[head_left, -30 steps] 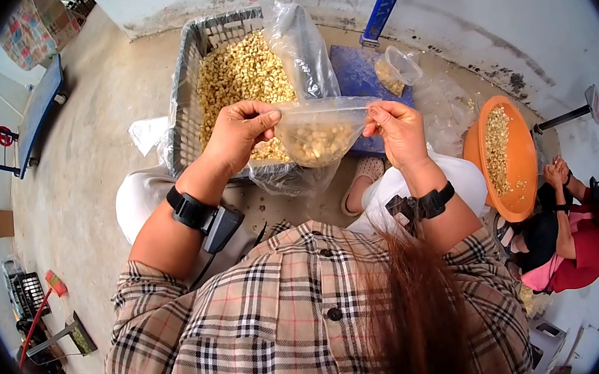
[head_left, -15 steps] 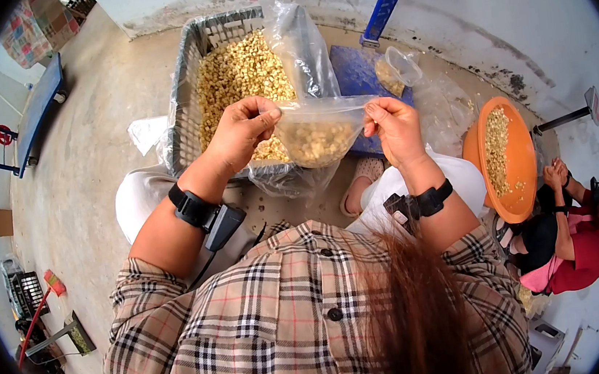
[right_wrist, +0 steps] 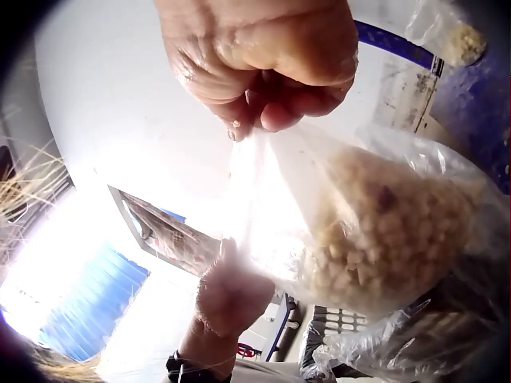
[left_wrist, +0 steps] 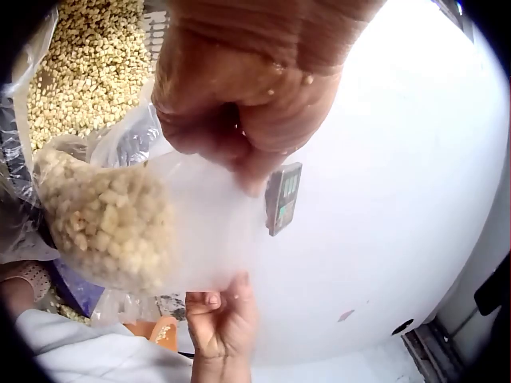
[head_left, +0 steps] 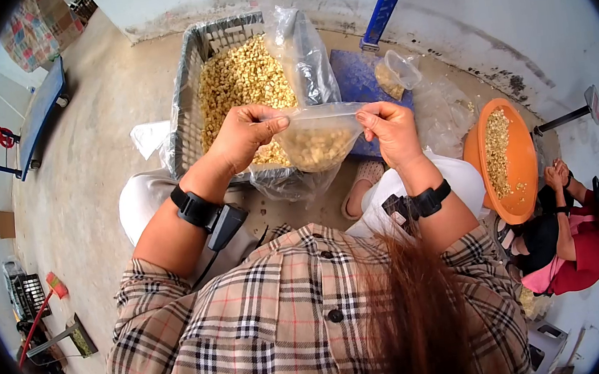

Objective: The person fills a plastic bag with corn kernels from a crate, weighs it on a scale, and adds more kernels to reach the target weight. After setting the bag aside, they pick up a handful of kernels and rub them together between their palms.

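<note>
A clear plastic bag (head_left: pixel 320 141) with small pale-yellow pieces in its bottom hangs between the two hands. One top corner is pinched between the thumb and fingers of my left hand (head_left: pixel 244 136). At the opposite corner, my right hand (head_left: pixel 394 132) pinches the edge the same way, so the top edge is stretched nearly straight. In the left wrist view the pieces (left_wrist: pixel 112 227) bulge at the bottom, with the upper part flat. Behind the bag stands a grey slatted crate (head_left: pixel 181 104), lined with clear plastic and heaped with the same pieces (head_left: pixel 243 69).
A blue platform scale (head_left: pixel 346 65) stands right of the crate, bearing a clear plastic container (head_left: pixel 401 68) with some pieces. An orange basin (head_left: pixel 526 156) holds more at the right, near a seated person (head_left: pixel 575 238). A blue flat cart (head_left: pixel 42 112) is at the far left.
Both hands have come slightly closer together and a little toward the body, bringing the bag along. Its top edge now looks straighter. Both hands keep their pinch.
</note>
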